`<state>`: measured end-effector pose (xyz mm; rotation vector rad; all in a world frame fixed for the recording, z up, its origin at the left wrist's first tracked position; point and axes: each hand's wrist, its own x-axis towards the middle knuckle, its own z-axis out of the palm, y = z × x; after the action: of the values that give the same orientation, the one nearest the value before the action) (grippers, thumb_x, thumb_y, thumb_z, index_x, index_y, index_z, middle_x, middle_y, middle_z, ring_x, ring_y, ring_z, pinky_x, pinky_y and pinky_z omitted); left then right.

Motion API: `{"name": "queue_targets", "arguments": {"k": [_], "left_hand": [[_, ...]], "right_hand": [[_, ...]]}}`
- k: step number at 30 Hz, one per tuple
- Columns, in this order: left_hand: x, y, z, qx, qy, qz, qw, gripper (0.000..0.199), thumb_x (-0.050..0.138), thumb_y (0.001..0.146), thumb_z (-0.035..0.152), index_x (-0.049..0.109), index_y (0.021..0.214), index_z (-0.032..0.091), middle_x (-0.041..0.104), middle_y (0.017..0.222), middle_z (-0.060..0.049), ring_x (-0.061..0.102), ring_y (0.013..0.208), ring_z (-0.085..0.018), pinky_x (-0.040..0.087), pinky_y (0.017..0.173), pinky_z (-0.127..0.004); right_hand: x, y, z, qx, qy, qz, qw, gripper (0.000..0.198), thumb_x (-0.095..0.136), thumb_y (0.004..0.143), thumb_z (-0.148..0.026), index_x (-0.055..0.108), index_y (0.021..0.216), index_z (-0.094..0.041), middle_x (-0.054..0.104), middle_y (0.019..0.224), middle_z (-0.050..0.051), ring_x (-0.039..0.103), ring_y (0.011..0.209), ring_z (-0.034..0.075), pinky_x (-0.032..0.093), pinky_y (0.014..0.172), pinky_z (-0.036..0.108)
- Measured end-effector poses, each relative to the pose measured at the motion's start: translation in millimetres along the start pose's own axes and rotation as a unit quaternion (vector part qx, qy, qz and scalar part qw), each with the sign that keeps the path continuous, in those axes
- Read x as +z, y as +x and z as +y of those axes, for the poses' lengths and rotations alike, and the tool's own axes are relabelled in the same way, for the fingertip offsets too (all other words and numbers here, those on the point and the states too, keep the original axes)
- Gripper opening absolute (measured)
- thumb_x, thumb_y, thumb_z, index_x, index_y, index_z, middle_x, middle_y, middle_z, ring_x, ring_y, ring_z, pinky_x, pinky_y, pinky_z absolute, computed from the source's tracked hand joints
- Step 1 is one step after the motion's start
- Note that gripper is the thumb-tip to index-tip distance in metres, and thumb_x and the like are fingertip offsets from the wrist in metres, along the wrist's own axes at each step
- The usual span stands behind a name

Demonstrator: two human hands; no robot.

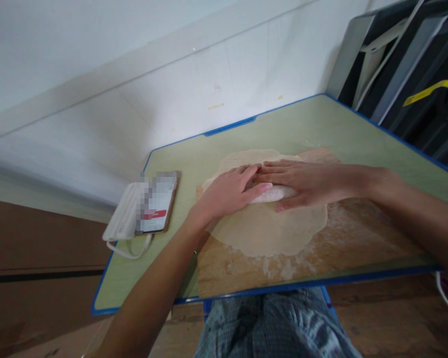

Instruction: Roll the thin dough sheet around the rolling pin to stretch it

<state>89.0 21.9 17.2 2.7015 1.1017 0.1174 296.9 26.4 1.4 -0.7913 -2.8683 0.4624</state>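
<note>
A thin, round sheet of dough (269, 231) is spread over a wooden board (224, 281), its edge wavy. Across its middle lies a short, floury white roll (278, 193); whether a rolling pin is inside it I cannot tell, as my hands cover most of it. My left hand (233, 189) rests on the roll's left part, fingers stretched forward and thumb pointing right. From the right, my right hand (294, 179) lies flat over the roll with fingers extended leftward and thumb apart. The fingertips of both hands meet near the centre.
Loose flour (287, 268) dusts the board. At the left of the green table (283, 132) with blue edging lie a phone (164, 199) and a white block-shaped device (127, 211) with a cable. A white wall stands behind; dark items (406, 74) lean at the right.
</note>
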Motion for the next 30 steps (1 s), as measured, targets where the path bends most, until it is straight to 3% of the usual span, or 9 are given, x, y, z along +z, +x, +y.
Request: {"name": "queue_targets", "arguments": {"k": [18, 24, 30], "left_hand": [[2.2, -0.4, 1.0, 0.0, 0.016, 0.013, 1.0, 0.054, 0.027, 0.094, 0.052, 0.042, 0.128, 0.014, 0.053, 0.129, -0.012, 0.05, 0.116, -0.023, 0.037, 0.098, -0.036], [0.5, -1.3, 3.9, -0.01, 0.025, 0.011, 1.0, 0.052, 0.027, 0.094, 0.051, 0.043, 0.127, 0.014, 0.054, 0.128, -0.012, 0.05, 0.117, -0.023, 0.037, 0.098, -0.036], [-0.3, -1.6, 6.1, -0.015, 0.033, 0.01, 0.999, 0.049, 0.028, 0.094, 0.049, 0.044, 0.125, 0.014, 0.054, 0.128, -0.011, 0.051, 0.115, -0.023, 0.038, 0.097, -0.036]], "right_hand": [[1.4, -0.7, 0.9, 0.002, -0.011, -0.003, 1.0, 0.073, 0.051, 0.082, -0.055, 0.034, 0.139, -0.012, 0.033, 0.147, 0.015, 0.022, 0.137, 0.03, 0.022, 0.11, 0.053], [3.6, -1.5, 3.3, -0.011, -0.006, 0.016, 1.0, 0.07, 0.051, 0.083, -0.054, 0.033, 0.141, -0.019, 0.036, 0.146, 0.011, 0.025, 0.137, 0.028, 0.023, 0.11, 0.052], [2.8, -0.5, 1.9, 0.009, -0.009, 0.003, 1.0, 0.074, 0.052, 0.081, -0.055, 0.034, 0.14, -0.015, 0.033, 0.147, 0.013, 0.025, 0.136, 0.029, 0.023, 0.111, 0.051]]}}
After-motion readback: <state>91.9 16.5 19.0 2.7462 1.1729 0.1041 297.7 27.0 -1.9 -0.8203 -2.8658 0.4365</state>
